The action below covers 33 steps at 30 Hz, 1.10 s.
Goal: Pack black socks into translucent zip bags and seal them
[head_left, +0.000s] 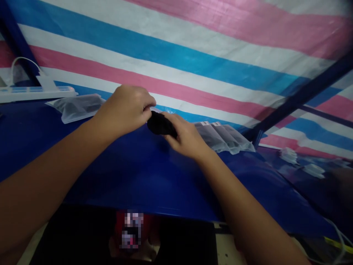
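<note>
A black, soft-looking folded item (161, 124) is held up over the blue table; its exact kind does not show. My right hand (185, 134) is closed around its right end, thumb below and fingers behind. Against its upper left end, my left hand (134, 106) has its fingers pinched together. What the left fingertips grip is too small and hidden to make out. Just behind the hands, a bit of clear plastic (167, 110) shows, mostly covered by them.
Clear plastic bags with dark contents (211, 136) lie right of my hands, and another filled bag (79, 106) lies left. A white power strip (35, 94) stands at the far left. Striped sheeting (176, 48) hangs behind the blue table (132, 176). Small pale packets (288, 156) lie far right.
</note>
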Available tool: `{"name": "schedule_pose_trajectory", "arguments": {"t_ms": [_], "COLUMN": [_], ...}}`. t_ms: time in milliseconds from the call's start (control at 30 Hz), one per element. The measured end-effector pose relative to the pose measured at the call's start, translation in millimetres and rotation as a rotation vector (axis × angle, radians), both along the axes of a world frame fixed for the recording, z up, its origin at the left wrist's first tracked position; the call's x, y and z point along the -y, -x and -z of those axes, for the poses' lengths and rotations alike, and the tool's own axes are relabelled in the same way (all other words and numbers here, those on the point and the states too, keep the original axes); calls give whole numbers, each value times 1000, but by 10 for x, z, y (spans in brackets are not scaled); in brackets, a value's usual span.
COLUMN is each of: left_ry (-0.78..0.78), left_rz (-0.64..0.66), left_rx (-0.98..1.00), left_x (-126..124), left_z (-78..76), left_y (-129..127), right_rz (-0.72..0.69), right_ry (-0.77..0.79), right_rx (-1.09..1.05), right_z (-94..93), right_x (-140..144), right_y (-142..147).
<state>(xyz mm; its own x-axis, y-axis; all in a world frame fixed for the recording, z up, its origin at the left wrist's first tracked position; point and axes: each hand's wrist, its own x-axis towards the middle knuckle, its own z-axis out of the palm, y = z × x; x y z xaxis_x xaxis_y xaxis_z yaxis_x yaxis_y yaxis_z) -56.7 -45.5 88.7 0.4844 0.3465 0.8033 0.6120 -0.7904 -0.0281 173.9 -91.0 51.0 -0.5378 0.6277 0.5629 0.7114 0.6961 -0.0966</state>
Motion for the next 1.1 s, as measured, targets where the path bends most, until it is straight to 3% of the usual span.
{"name": "schedule_pose_trajectory", "arguments": {"t_ms": [167, 333, 567, 667, 833, 967, 1100], "left_ry": [-190, -336, -401, -356, -133, -97, -78], "left_rz": [-123, -84, -14, -8, -32, -49, -33], "left_rx": [-195, -214, -136, -80, -12, 22, 20], "left_x": [33, 103, 49, 27, 117, 164, 114], "left_z": [-43, -13, 61, 81, 66, 54, 71], "left_y": [26, -56, -125, -121, -108, -95, -103], "right_rz": [16, 105, 138, 174, 272, 309, 252], "right_ry": [-28, -57, -80, -102, -145, -188, -187], "right_rx": [-4, 11, 4, 18, 6, 26, 24], "right_z": [-37, -52, -30, -8, 12, 15, 27], "right_x": [11, 31, 35, 30, 45, 50, 53], "right_y": [46, 82, 81, 87, 113, 125, 136]}}
